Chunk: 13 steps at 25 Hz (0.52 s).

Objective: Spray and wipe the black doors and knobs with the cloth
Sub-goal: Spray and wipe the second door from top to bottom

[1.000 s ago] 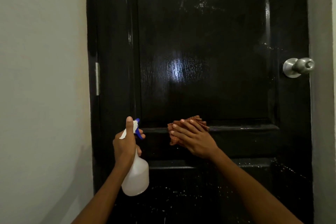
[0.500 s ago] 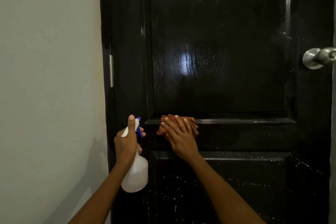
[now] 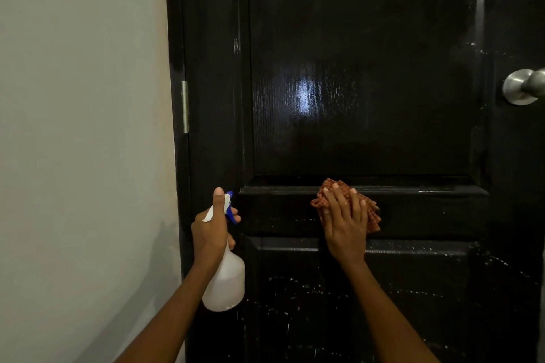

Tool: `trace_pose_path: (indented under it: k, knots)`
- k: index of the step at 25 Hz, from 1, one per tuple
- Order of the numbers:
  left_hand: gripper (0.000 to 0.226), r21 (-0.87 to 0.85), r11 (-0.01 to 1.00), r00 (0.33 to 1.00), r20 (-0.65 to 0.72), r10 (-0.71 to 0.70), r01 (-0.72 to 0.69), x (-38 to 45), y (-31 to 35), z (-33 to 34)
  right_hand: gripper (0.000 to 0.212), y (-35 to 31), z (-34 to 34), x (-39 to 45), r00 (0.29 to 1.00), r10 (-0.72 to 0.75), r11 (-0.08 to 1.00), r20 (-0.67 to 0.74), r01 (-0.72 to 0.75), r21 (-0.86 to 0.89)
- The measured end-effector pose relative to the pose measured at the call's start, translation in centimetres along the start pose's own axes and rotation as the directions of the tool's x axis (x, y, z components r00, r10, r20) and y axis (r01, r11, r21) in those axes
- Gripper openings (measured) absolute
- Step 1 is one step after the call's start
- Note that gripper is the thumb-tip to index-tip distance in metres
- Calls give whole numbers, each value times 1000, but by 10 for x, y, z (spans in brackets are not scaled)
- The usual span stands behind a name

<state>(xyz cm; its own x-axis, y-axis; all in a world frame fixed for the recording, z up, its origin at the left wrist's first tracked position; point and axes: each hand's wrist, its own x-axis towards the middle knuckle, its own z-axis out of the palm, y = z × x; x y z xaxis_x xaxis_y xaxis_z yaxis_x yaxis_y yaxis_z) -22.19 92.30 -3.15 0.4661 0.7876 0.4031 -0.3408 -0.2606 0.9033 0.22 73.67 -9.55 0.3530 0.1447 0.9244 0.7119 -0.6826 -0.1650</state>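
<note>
My right hand (image 3: 345, 224) lies flat, fingers straight, pressing the orange checked cloth (image 3: 370, 212) against the black door (image 3: 362, 91) on the cross rail between its upper and lower panels. My left hand (image 3: 211, 233) grips the neck of the white spray bottle (image 3: 225, 286), thumb raised along the blue and white nozzle, just beside the door's left edge. White droplets speckle the lower panel. The silver knob (image 3: 523, 87) sits at the far right, well apart from the cloth. A hinge (image 3: 185, 106) shows beside the pale wall (image 3: 82, 127).

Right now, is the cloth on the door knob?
No, the right hand presses the cloth flat on the door's middle rail, well left of the knob.
</note>
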Motion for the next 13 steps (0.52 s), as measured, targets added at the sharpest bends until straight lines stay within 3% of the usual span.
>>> trace_pose_path:
  k: [2, 3, 5, 7, 8, 13]
  knots:
    - [73, 2, 1000, 1000, -10, -4, 4, 1, 3, -9, 59, -28, 11, -3, 991, 131, 991, -19, -131, 3]
    - [73, -1, 1000, 1000, -16, -13, 13, 2, 6, -14, 62, -44, 18, -2, 994, 112, 994, -5, -112, -7]
    - [74, -2, 1000, 999, -44, -27, 27, 6, 12, -26, 69, -80, 37, 5, 989, -135, 989, 63, 139, -48]
    - [75, 6, 999, 996, -77, -34, 34, 11, 19, -35, 77, -113, 48, 24, 911, -385, 915, 149, 398, -65]
    - [75, 10, 999, 995, -94, -32, 33, 14, 22, -38, 78, -128, 51, 36, 881, -444, 887, 164, 458, -63]
    - [71, 29, 1000, 993, -116, 6, -3, 27, 35, -43, 66, -178, 40, 125, 932, -360, 929, 51, 363, -73]
